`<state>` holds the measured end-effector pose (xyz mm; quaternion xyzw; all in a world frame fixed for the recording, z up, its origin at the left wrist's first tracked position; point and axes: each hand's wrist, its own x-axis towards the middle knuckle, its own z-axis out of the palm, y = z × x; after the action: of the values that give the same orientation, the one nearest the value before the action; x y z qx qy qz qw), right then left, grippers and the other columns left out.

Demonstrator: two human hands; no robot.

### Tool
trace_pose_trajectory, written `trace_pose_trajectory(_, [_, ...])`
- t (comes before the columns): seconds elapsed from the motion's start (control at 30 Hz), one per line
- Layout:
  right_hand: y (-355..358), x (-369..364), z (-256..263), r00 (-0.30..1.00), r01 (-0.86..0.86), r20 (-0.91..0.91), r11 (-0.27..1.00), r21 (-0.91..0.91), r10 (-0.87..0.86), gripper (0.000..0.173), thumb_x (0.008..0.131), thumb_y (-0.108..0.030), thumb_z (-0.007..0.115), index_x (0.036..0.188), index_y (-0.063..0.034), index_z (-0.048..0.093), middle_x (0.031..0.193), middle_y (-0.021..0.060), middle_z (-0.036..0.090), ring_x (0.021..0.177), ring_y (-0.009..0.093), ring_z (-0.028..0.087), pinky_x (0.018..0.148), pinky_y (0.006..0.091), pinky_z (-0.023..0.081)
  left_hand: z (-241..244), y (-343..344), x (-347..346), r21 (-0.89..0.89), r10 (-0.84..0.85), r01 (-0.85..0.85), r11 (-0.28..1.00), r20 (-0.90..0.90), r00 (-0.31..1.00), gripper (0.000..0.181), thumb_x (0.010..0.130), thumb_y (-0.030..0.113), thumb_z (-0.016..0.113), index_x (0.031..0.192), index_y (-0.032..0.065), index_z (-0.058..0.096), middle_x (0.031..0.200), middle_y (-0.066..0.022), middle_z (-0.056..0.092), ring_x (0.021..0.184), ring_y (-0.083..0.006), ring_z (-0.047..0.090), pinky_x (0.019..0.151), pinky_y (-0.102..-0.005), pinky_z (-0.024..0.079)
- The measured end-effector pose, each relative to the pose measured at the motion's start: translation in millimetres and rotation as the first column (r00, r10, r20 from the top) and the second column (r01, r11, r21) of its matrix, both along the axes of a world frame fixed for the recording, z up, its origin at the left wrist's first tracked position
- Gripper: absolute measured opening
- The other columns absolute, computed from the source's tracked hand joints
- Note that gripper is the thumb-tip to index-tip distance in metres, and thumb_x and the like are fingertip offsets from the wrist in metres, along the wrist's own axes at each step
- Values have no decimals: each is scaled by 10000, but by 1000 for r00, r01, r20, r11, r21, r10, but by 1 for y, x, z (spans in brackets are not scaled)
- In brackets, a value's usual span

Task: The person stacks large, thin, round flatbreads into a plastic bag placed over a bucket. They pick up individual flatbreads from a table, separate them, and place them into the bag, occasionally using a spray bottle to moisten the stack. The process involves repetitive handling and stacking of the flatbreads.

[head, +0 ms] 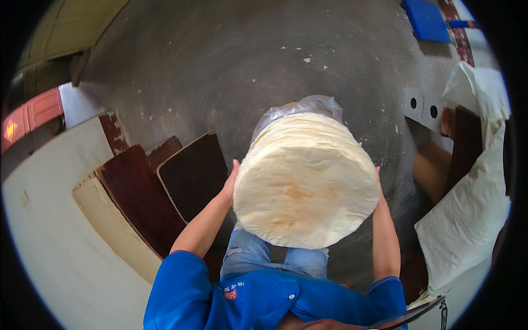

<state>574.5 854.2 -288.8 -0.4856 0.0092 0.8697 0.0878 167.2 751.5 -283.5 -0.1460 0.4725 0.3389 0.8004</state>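
Note:
A tall stack of round flatbreads (305, 194), pale with light brown patches on top, is held in front of my body, above my jeans. My left hand (232, 181) presses against its left side, the fingers partly hidden by the bread. On the opposite side my right hand (377, 185) grips the stack, mostly hidden behind its edge. Clear plastic (330, 105) shows at the far side of the stack. How the stack is supported underneath is hidden.
Dark boards (194, 177) and a dark red panel (140, 194) lean at the left wall. A white cloth (462, 227) hangs over things at the right, near a white block with two holes (423, 108). A blue dustpan-like object (427, 20) lies at the upper right.

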Motion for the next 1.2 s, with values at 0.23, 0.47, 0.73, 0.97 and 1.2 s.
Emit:
trace_pose_trajectory(0.23, [14, -17, 0, 988, -99, 115, 995, -6, 99, 888, 782, -733, 209, 1407, -108, 121, 1441, 76, 203, 1299, 233, 249, 1045, 374, 229, -26, -20, -4, 60, 4, -2, 998, -32, 999, 808, 848, 645, 203, 1406, 90, 19, 1465, -59, 87, 1332, -177, 118, 1067, -319, 159])
trace_pose_trajectory(0.47, [57, -23, -6, 947, -265, 202, 963, 43, 251, 894, 780, -736, 206, 1405, -103, 128, 1438, 75, 210, 1297, 233, 253, 1046, 376, 228, -30, -72, -1, -4, 162, -167, 986, -211, 964, 860, 805, 704, 174, 1407, 120, -19, 1466, -84, 75, 1331, -206, 143, 1069, -358, 163])
trace_pose_trajectory(0.73, [72, -34, -4, 862, -432, 303, 901, 23, 406, 900, 777, -740, 203, 1404, -97, 136, 1436, 75, 218, 1295, 234, 258, 1048, 377, 226, -61, -121, 61, -74, 534, -528, 846, 109, 839, 920, 775, 722, 263, 1407, 117, -22, 1440, -98, 178, 1301, -229, 231, 1045, -369, 237])
trace_pose_trajectory(0.97, [82, -33, -16, 791, -548, 368, 833, 73, 488, 906, 774, -742, 200, 1402, -92, 143, 1433, 74, 225, 1293, 235, 261, 1049, 379, 224, -20, -94, 48, -20, 492, -492, 870, 75, 867, 840, 795, 708, 184, 1413, 158, 34, 1440, -62, 194, 1291, -206, 246, 1033, -375, 257])
trace_pose_trajectory(1.2, [120, -62, 55, 877, -455, 334, 820, 347, 345, 924, 763, -757, 184, 1390, -78, 194, 1415, 69, 272, 1283, 242, 281, 1052, 379, 212, 7, -171, 99, 23, 603, -638, 769, -356, 714, 890, 803, 703, 126, 1393, 37, 112, 1458, -115, 113, 1341, -212, 122, 1086, -337, 91])
